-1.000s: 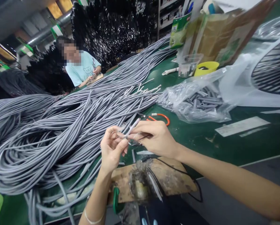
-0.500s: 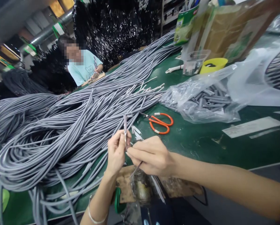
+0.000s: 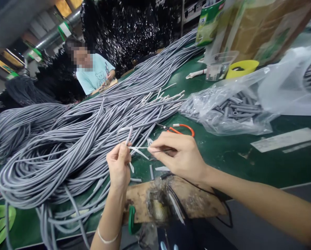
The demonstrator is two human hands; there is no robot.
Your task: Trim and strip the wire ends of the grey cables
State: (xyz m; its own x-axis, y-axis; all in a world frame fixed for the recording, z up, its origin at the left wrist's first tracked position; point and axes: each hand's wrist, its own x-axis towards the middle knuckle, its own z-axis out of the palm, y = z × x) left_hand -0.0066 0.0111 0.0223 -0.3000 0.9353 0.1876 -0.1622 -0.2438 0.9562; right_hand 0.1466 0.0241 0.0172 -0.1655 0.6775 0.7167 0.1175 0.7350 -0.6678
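My left hand [image 3: 119, 165] is closed in a pinch on the end of a cable [image 3: 129, 134], whose pale tip points up above the thumb. Whitish strips [image 3: 141, 153] hang loose from it. To the right, my right hand [image 3: 180, 152] pinches a thin strand [image 3: 138, 148] that stretches level between both hands. Whether it is a wire or a thread I cannot tell. Scissors with orange handles [image 3: 188, 128] lie just behind my right hand, which covers part of them. Short scraps, among them a grey piece of tube [image 3: 152, 172], lie below the hands.
Long bundles of grey cable [image 3: 53, 156] cover the left of the green table [image 3: 228, 152]. A clear bag of grey tube pieces [image 3: 236, 111] lies right, by a yellow dish [image 3: 242, 69]. In front is a stained wooden board [image 3: 197, 205]. A co-worker [image 3: 94, 74] sits across.
My hands have moved apart: the left went left with the cable, the right went right and up, drawing the strand out straight. The right hand now covers part of the scissors.
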